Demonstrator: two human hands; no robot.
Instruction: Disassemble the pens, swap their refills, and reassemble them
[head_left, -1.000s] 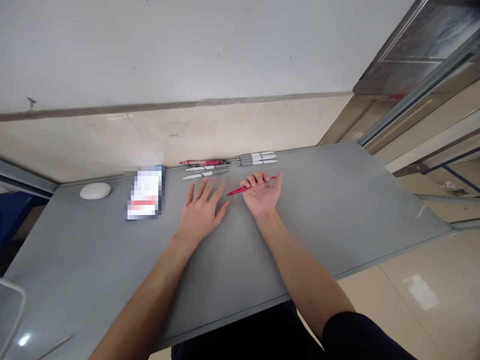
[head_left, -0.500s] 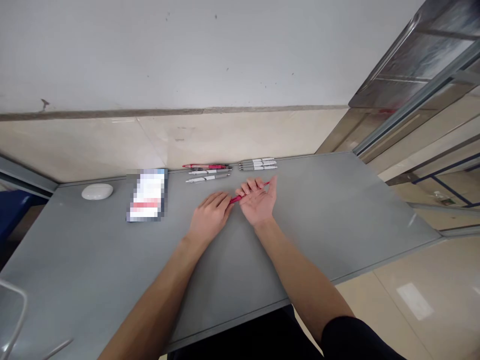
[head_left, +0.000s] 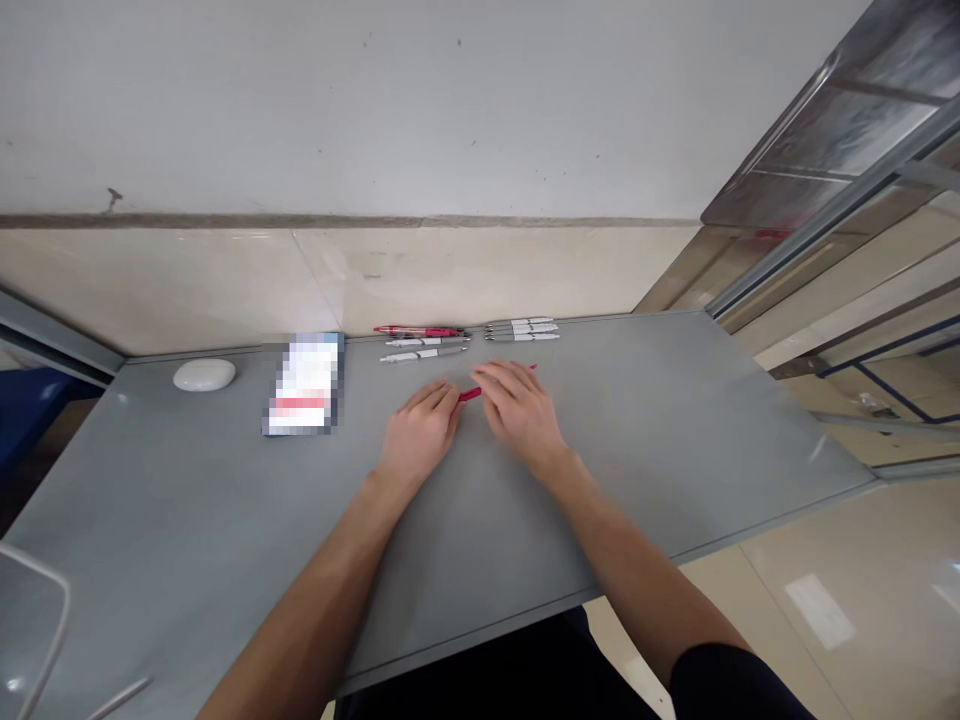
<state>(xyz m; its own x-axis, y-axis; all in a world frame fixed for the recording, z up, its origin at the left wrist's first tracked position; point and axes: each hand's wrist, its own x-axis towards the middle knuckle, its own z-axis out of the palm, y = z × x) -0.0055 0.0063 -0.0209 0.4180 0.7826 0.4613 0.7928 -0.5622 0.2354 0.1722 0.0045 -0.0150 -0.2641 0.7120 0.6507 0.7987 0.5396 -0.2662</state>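
Observation:
My left hand [head_left: 421, 428] rests palm down on the grey table [head_left: 450, 560], its fingers closed around one end of a red pen [head_left: 470, 394]. Just to the right, my right hand [head_left: 521, 410] is bent over the pen, palm down, with thumb and fingers curled together at it. Its fingers hide part of the pen and are slightly blurred. A small red tip [head_left: 533, 366] shows beyond the knuckles of that hand; whether it belongs to the same pen is hidden.
Behind my hands, red pens [head_left: 420, 331] and grey-and-white pens [head_left: 424, 354] lie near the wall. Several more grey-and-white pens [head_left: 523, 328] form a row to the right. A phone [head_left: 304, 385] and a white rounded case [head_left: 204, 375] lie to the left. A white metal bar [head_left: 64, 610] is at lower left.
My right hand has turned from palm up to palm down, its fingers now over the red pen. My left hand keeps its hold. The view has shifted slightly.

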